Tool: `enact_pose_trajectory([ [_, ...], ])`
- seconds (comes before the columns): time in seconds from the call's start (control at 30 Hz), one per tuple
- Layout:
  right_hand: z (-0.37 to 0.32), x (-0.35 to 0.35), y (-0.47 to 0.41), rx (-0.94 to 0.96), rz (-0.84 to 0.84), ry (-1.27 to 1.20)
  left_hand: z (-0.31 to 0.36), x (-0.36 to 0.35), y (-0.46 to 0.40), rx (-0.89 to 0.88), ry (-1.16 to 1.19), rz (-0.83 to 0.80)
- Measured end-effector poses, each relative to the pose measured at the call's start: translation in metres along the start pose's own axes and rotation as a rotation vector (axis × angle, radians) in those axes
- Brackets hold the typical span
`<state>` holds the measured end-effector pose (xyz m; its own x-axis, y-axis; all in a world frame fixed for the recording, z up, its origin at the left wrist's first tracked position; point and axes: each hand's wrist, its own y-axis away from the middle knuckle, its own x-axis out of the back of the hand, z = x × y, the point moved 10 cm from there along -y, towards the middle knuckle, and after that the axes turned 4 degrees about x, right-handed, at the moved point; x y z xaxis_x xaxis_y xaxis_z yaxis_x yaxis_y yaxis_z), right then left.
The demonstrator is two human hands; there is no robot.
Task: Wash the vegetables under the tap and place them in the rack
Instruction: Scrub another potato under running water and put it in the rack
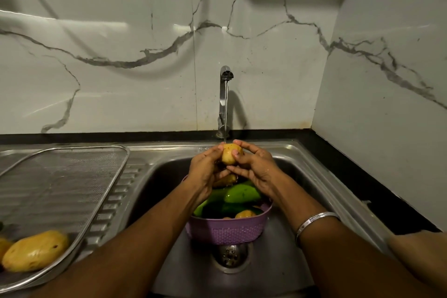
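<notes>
— Starting big: what sits around the stainless steel sink [302, 176]?
— Steel mesh rack [63, 176] left, holding 1 washed yellow potato [35, 250]; purple plastic basket [227, 230] of green vegetables [242, 195] inside.
— Hands?
— Left hand [205, 172] and right hand [258, 169] both grip 1 small yellow potato [229, 153] under the chrome tap [225, 99] stream.

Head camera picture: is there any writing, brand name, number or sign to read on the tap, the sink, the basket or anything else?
None can be read.
Tap: plain metal, no mark visible.
Purple basket: only a woven pattern, no label.
Sink and mesh rack: bare steel, no stamp visible.
Bangle on the right wrist: faint surface pattern, too small to tell if it is lettering.
Wall tiles: marble veins only.
</notes>
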<state>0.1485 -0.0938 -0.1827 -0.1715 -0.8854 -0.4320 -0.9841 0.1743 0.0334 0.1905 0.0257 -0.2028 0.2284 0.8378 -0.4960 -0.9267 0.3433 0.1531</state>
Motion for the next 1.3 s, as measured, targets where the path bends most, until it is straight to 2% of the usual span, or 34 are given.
enact_pose_trajectory([
  [0.17,0.003,-0.005,0.000,0.006,-0.030,0.049,-0.001,0.015,-0.003,0.016,-0.017,0.146],
  [0.23,0.003,-0.003,-0.002,0.021,-0.007,0.038,0.002,0.008,-0.002,0.020,-0.046,0.076],
  [0.33,0.001,0.005,-0.004,0.034,0.045,-0.024,0.002,-0.011,0.002,0.041,-0.093,-0.120],
  [0.4,0.002,0.010,-0.004,0.019,0.046,-0.036,0.002,-0.015,0.004,0.035,-0.109,-0.148],
  [0.6,0.007,-0.003,-0.003,0.003,-0.017,0.040,0.004,0.008,0.002,0.004,-0.080,0.115],
  [0.67,0.007,-0.006,-0.002,0.018,-0.022,0.087,0.005,0.010,0.001,0.015,-0.092,0.141],
  [0.77,0.005,-0.001,-0.003,0.035,0.005,0.126,0.005,0.003,0.000,0.028,-0.153,0.038],
  [0.93,0.001,0.002,-0.002,0.041,0.012,0.094,0.008,-0.009,0.004,0.050,-0.127,-0.113],
  [1.0,-0.001,-0.002,-0.003,0.047,-0.011,0.091,0.011,-0.008,0.005,0.003,-0.151,-0.082],
  [1.13,0.001,-0.012,0.001,0.083,-0.066,0.320,0.016,0.007,0.004,-0.113,-0.251,0.133],
  [1.2,0.004,-0.013,0.003,0.084,-0.070,0.349,0.015,0.014,0.004,-0.126,-0.282,0.196],
  [1.3,0.007,-0.008,0.001,0.077,-0.050,0.318,0.010,0.011,0.001,-0.057,-0.291,0.116],
])
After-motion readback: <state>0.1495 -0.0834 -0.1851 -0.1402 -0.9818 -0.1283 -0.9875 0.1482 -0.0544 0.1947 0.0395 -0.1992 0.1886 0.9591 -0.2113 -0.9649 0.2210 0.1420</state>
